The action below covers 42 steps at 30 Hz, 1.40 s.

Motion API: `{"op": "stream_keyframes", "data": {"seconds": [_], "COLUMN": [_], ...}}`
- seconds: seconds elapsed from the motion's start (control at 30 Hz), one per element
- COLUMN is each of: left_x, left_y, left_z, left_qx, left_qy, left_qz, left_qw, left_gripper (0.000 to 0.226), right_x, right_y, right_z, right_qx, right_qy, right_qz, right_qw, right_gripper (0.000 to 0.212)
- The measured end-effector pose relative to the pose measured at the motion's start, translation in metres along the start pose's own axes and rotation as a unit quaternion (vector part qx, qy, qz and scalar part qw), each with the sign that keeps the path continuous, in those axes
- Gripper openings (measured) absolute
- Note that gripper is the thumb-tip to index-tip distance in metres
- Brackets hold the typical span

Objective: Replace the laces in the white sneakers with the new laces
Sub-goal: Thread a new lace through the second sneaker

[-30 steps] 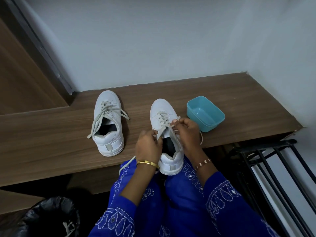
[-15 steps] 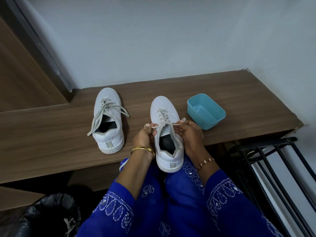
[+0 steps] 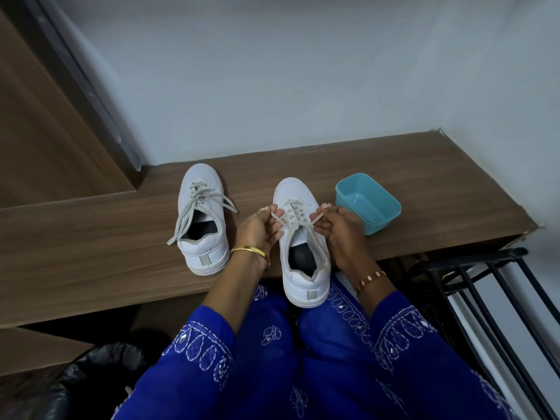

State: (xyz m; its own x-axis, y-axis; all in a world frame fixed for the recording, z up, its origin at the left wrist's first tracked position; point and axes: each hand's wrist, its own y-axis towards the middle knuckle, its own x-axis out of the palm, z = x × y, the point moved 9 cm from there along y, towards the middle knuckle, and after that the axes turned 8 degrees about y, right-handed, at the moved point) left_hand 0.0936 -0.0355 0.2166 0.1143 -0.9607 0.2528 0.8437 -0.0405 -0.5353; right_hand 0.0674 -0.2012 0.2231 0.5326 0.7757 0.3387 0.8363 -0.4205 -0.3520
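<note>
Two white sneakers stand on a wooden bench (image 3: 91,237). The left sneaker (image 3: 202,219) is laced, its grey lace ends hanging loose over both sides. The right sneaker (image 3: 303,244) sits at the bench's front edge, heel over my lap. Its lace (image 3: 292,212) is threaded through the lower eyelets. My left hand (image 3: 260,228) pinches one lace end on the shoe's left side. My right hand (image 3: 336,228) pinches the other end on the right side. Both ends are pulled outward across the tongue.
An empty teal plastic tub (image 3: 368,201) stands just right of the right sneaker. A black metal rack (image 3: 485,298) is at the lower right. A bin with a black bag (image 3: 75,386) sits at the lower left. A grey wall backs the bench.
Both hands have moved up and apart from the shoe's throat, drawing the two lace ends out sideways and taut. The view has tilted slightly.
</note>
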Motion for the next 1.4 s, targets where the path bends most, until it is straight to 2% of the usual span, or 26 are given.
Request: {"op": "stream_keyframes", "data": {"seconds": [0.33,0.43,0.5,0.63,0.7,0.8,0.93,1.03,1.17,1.27,1.4], "left_x": [0.030,0.043,0.053,0.077,0.085,0.089,0.084,0.080,0.075,0.078,0.076], "left_y": [-0.013,-0.014,-0.017,-0.030,-0.034,-0.033,-0.020,-0.013,-0.005,-0.006,-0.007], "left_z": [0.079,0.095,0.098,0.100,0.097,0.095,0.094,0.095,0.092,0.090,0.091], "left_qx": [0.154,0.178,0.182,0.215,0.220,0.237,0.226,0.225,0.206,0.196,0.191], "left_qy": [0.072,0.138,0.220,0.385,0.420,0.429,0.405,0.373,0.327,0.327,0.314], "left_qz": [-0.047,-0.074,-0.095,-0.155,-0.181,-0.192,-0.177,-0.165,-0.155,-0.165,-0.162], "left_qw": [0.984,0.972,0.954,0.884,0.862,0.850,0.868,0.885,0.909,0.910,0.916], "left_gripper": [0.025,0.025,0.024,0.040,0.040,0.028,0.031,0.036,0.039,0.038,0.039], "right_x": [0.054,0.072,0.087,0.116,0.128,0.132,0.103,0.075,0.061,0.067,0.077], "right_y": [-0.015,-0.020,-0.025,-0.033,-0.034,-0.027,-0.008,-0.003,-0.005,-0.006,-0.008], "right_z": [-0.094,-0.118,-0.133,-0.153,-0.156,-0.150,-0.130,-0.107,-0.096,-0.097,-0.092], "right_qx": [-0.146,-0.186,-0.210,-0.252,-0.263,-0.236,-0.146,-0.096,-0.091,-0.097,-0.106], "right_qy": [-0.085,-0.099,-0.114,-0.160,-0.199,-0.248,-0.307,-0.386,-0.384,-0.355,-0.379], "right_qz": [-0.077,-0.100,-0.118,-0.164,-0.191,-0.224,-0.214,-0.220,-0.216,-0.214,-0.226], "right_qw": [0.983,0.972,0.964,0.940,0.925,0.913,0.916,0.891,0.893,0.905,0.891], "right_gripper": [0.023,0.022,0.021,0.014,0.015,0.019,0.030,0.027,0.011,0.020,0.011]}}
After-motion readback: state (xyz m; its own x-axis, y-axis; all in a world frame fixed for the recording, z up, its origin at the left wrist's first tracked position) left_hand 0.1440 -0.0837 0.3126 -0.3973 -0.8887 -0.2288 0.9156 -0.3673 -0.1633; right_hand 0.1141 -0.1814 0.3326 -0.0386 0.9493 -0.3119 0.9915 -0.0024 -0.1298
